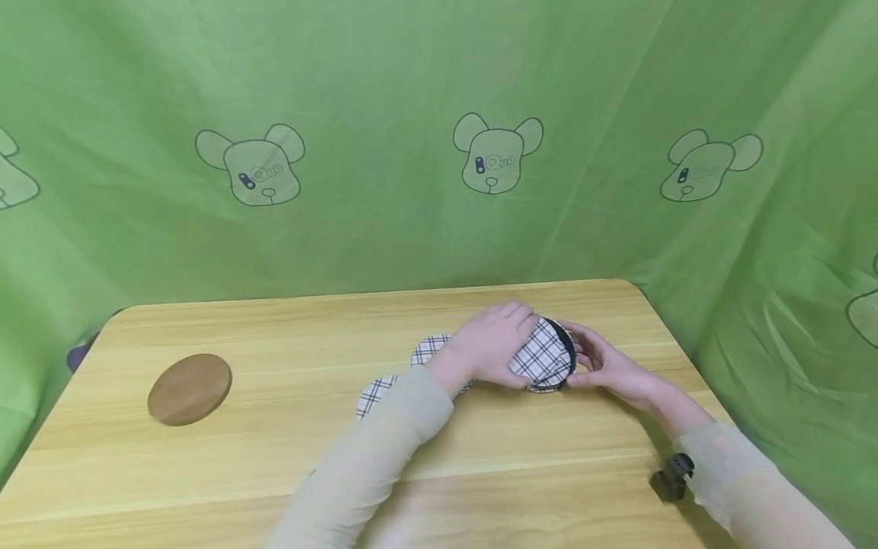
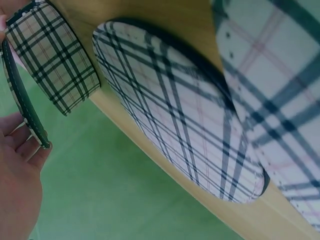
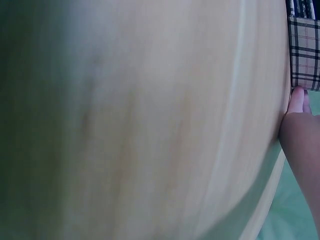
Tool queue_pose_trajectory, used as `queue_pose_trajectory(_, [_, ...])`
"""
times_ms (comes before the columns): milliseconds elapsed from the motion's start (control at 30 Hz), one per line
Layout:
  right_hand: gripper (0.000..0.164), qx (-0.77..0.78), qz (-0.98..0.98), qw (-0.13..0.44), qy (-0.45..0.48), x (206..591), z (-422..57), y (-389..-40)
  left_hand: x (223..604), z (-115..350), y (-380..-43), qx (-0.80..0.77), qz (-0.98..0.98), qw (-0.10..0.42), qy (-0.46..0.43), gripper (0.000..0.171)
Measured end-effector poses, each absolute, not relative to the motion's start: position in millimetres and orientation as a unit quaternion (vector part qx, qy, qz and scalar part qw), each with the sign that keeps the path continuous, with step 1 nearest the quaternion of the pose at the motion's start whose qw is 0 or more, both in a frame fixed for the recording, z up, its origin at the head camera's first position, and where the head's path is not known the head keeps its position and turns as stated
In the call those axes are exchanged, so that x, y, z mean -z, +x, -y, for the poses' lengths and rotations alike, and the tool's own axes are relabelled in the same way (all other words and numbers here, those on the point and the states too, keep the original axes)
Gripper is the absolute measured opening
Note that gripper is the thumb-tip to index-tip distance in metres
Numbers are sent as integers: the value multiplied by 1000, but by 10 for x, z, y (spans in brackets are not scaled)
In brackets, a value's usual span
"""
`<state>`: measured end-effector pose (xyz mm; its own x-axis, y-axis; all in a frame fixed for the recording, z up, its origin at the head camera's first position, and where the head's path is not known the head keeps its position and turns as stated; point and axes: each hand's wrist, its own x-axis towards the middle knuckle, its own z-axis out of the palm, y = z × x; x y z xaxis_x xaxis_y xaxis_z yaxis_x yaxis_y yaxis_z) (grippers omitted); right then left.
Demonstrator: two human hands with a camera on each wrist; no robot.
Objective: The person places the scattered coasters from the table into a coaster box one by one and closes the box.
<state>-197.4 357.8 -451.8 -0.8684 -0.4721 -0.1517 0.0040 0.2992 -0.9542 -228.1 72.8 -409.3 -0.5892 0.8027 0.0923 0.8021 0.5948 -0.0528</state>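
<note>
In the head view, my left hand [image 1: 490, 343] reaches over a round plaid coaster [image 1: 542, 357] with a dark edge. The left wrist view shows its fingers pinching that coaster's rim, tilted beside a round plaid coaster holder [image 2: 55, 60]. My right hand [image 1: 610, 370] curves its thumb and fingers round the right side of the holder. In the right wrist view, the thumb meets the lower edge of the plaid holder [image 3: 305, 55]. Two more plaid coasters, a farther one [image 1: 428, 348] and a nearer one [image 1: 375, 393], lie flat, partly hidden by my left arm.
A round brown wooden disc [image 1: 190, 390] lies on the left of the wooden table [image 1: 295, 335]. Green cloth [image 1: 384, 244] printed with bear heads hangs behind and beside the table. A small black device [image 1: 672, 478] sits at my right sleeve.
</note>
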Motion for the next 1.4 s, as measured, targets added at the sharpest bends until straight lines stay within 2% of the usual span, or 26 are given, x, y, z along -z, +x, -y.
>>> queue_pose_trajectory(800, [100,573,-779,205,-152,4559,-3591,-2000,4140,-937,-2261,-21,902,45,-428,104])
queue_pose_trajectory(1400, [99,574,-775,209,-158,4544,-3590,-1994,4256,-1063,-2245,-25,908,31,-416,106])
